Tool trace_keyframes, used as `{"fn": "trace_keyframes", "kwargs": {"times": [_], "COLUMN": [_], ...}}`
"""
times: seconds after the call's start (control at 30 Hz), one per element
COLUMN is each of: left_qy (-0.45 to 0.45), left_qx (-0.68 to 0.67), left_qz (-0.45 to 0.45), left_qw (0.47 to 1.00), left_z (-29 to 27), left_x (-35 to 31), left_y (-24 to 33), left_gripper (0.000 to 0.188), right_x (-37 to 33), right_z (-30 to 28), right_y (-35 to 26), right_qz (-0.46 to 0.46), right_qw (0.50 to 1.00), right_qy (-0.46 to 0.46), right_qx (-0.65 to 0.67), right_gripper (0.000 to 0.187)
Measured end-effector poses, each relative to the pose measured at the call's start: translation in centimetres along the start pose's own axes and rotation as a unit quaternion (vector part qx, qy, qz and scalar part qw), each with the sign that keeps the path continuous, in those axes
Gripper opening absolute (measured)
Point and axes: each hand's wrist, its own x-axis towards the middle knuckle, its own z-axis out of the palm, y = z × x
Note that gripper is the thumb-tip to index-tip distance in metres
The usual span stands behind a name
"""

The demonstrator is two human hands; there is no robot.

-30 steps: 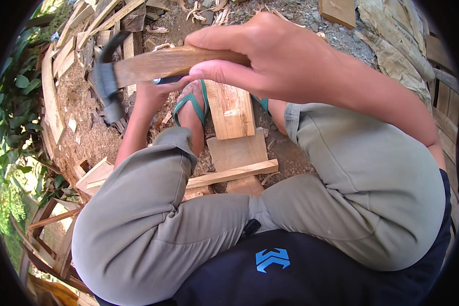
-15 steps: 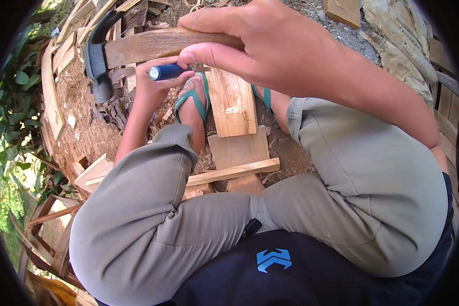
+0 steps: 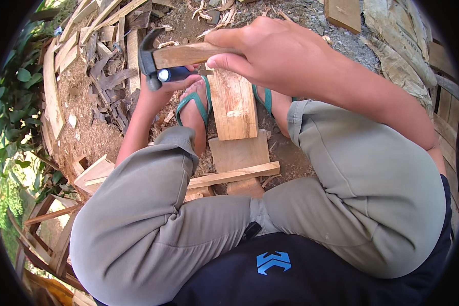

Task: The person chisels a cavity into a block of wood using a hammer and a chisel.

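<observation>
My right hand (image 3: 270,53) grips the wooden handle of a claw hammer (image 3: 158,58), whose dark steel head points left, raised above the ground. Just below the hammer head, my left hand (image 3: 160,92) is closed around a blue-handled tool (image 3: 174,74) with a shiny end. Beneath both hands a short light wooden plank (image 3: 233,104) lies between my feet in green flip-flops (image 3: 194,102), resting on a wider board (image 3: 239,152) and a thin wooden slat (image 3: 234,175). I am squatting; my grey-trousered knees fill the lower part of the view.
Piles of wood offcuts and bark scraps (image 3: 104,56) lie at upper left on sawdust-covered soil. A curved plank (image 3: 50,92) edges the left side, with green leaves beyond. A small wood block (image 3: 344,13) and a weathered sack (image 3: 398,46) sit upper right.
The hammer head has swung right and closer to my left hand, which has shifted right with the blue-handled tool. My right hand moved slightly lower and right.
</observation>
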Motion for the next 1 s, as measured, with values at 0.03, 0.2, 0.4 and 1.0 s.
{"fn": "trace_keyframes", "kwargs": {"times": [0.03,0.2,0.4,1.0], "left_qy": [0.024,0.161,0.25,0.347], "left_qx": [-0.004,-0.099,-0.138,-0.153], "left_qz": [0.031,0.021,-0.064,0.071], "left_qw": [0.999,0.982,0.956,0.923], "left_z": [0.3,-0.9,-0.8,-2.1], "left_x": [0.2,1.2,0.9,-0.7], "left_y": [1.0,-1.8,-2.8,-1.1], "left_gripper": [0.024,0.023,0.029,0.021], "right_x": [-0.1,0.0,3.2,5.3], "right_z": [-0.5,-0.7,3.4,14.1], "right_y": [-0.2,0.8,8.2,13.2], "right_qz": [0.009,-0.009,0.053,0.052], "right_qw": [0.999,0.986,0.998,0.994], "right_qy": [-0.006,0.081,0.017,-0.065], "right_qx": [0.033,0.148,0.041,0.077], "right_gripper": [0.037,0.042,0.055,0.048]}}
